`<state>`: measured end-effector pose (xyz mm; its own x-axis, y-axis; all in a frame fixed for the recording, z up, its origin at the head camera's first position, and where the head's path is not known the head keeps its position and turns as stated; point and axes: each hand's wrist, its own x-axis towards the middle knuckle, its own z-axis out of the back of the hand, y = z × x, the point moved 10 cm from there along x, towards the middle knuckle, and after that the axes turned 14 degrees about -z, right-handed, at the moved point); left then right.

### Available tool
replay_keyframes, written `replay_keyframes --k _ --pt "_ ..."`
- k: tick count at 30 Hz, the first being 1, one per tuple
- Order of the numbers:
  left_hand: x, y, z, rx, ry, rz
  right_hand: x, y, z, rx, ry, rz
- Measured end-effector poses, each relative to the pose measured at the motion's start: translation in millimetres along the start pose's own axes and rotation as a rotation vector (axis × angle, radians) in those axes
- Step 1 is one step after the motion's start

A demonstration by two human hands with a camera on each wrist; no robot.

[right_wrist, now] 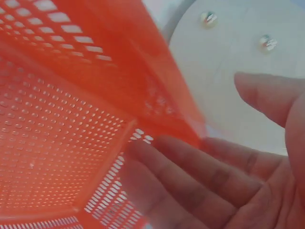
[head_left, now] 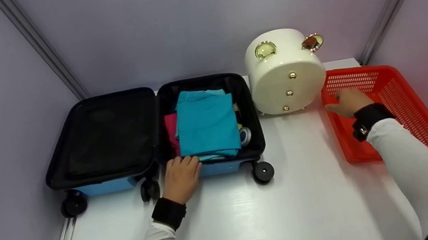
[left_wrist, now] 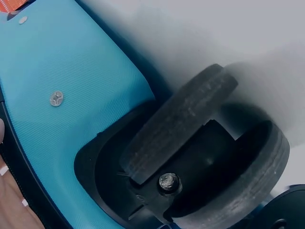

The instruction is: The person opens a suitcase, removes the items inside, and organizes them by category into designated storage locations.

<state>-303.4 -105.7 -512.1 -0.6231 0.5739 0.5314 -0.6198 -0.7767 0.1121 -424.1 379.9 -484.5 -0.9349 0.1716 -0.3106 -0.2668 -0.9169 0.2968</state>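
Observation:
My left hand (head_left: 183, 180) rests at the front rim of an open blue suitcase (head_left: 219, 168), its fingertips over the edge near the folded teal cloth (head_left: 207, 125). In the left wrist view only a sliver of that hand shows at the left border, beside the suitcase's blue shell (left_wrist: 71, 124) and a black twin caster wheel (left_wrist: 181, 119). Over the red plastic basket (head_left: 419, 110) hovers my right hand (head_left: 349, 102), holding nothing. The right wrist view shows its fingers (right_wrist: 190, 176) extended and its thumb apart, overlapping the basket's perforated wall (right_wrist: 52, 138).
A cream round case (head_left: 288, 80) with gold-rimmed ears and gold studs stands between suitcase and basket. The suitcase's other half (head_left: 106, 134) lies open at left. Beside the teal cloth are a pink item (head_left: 172, 131) and a small round container (head_left: 245, 136). Walls enclose the white table (head_left: 300, 210).

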Motion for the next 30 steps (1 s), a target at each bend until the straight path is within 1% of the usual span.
replay_keyframes --k 2,4,6,9,11,14,18,19,21,24,27,30 --pt "2.2 -2.7 -2.7 -0.005 0.015 0.002 8.3 -7.0 -5.1 0.050 0.037 -0.044" --pt "4.2 -6.3 -6.2 -0.012 0.028 0.000 13.3 -14.8 -11.6 0.062 0.056 -0.071" --pt "4.7 -9.0 -9.1 -0.016 0.037 -0.003 14.0 -19.1 -18.1 0.047 0.070 -0.080" --pt "5.1 -10.3 -12.4 -0.021 0.035 -0.010 11.9 -21.2 -23.7 -0.023 0.063 -0.069" --pt "5.4 -9.7 -14.0 -0.023 0.032 -0.013 7.1 -22.1 -25.9 -0.043 0.083 -0.074" --pt "6.2 -8.2 -15.5 -0.024 0.028 -0.011 -0.5 -28.7 -29.6 -0.004 0.145 -0.123" --pt "6.5 -5.9 -14.7 -0.019 0.024 -0.006 -13.7 -35.7 -38.3 0.042 0.233 -0.166" --pt "6.2 -5.5 -14.3 -0.018 0.024 -0.006 -17.5 -35.6 -41.5 0.041 0.254 -0.153" --pt "5.5 -4.9 -14.0 -0.017 0.025 -0.006 -25.4 -34.1 -48.2 0.022 0.281 -0.125" --pt "2.3 -3.4 -12.7 -0.020 0.024 -0.002 -38.8 -26.8 -59.4 -0.002 0.329 -0.105" --pt "0.0 -1.9 -11.8 -0.019 0.016 0.005 -54.1 -11.3 -70.8 -0.058 0.367 -0.075" --pt "-0.3 -0.9 -10.9 -0.021 0.016 0.013 -70.0 11.6 -82.6 -0.083 0.397 -0.019"
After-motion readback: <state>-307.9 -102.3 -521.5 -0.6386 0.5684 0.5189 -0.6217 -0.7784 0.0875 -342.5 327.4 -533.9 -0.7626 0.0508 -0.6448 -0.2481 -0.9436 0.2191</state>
